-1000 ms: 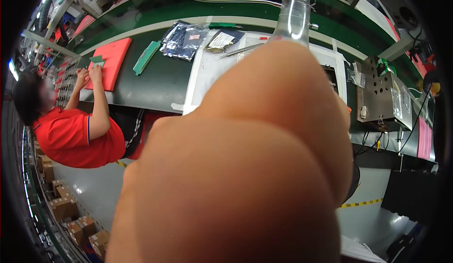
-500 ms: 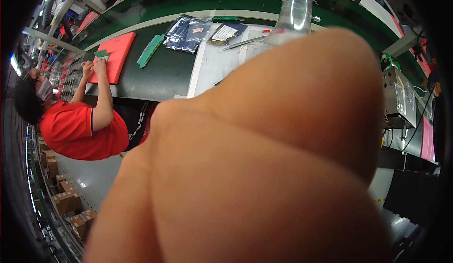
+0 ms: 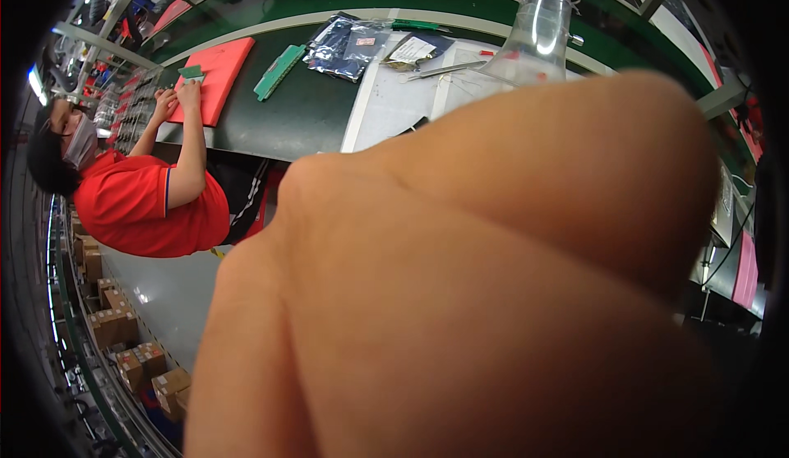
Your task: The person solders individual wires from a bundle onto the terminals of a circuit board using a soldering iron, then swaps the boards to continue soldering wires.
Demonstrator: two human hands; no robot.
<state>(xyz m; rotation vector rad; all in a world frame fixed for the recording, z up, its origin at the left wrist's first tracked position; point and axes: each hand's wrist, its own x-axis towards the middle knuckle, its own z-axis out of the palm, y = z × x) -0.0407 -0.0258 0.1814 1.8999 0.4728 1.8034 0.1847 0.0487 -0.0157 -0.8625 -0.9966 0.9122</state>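
One of my hands (image 3: 460, 293) is very close to the camera and fills the middle and lower right of the head view, blurred. Bent knuckles and broad bare skin show, but which hand it is I cannot tell. Its fingertips, and anything they touch or hold, are out of sight. No second hand of mine can be made out. Past the knuckles lies a white work mat (image 3: 374, 108) on a dark green bench. On the mat are metal tweezers (image 3: 448, 70) and a dark pouch with a white label (image 3: 415, 50). Silvery antistatic bags (image 3: 341, 51) overlap its left edge.
A clear fume-extraction nozzle (image 3: 538, 34) hangs over the mat. To the left, a co-worker in a red shirt (image 3: 152, 207) handles a small green piece (image 3: 191, 73) over a red pad (image 3: 223, 80). A green strip (image 3: 279, 71) lies between. Cardboard boxes (image 3: 115, 326) stand lower left.
The bench, mat and co-worker have shifted right and slightly up in the view. My hand also sits farther right and a little lower at its top, still close to the camera.
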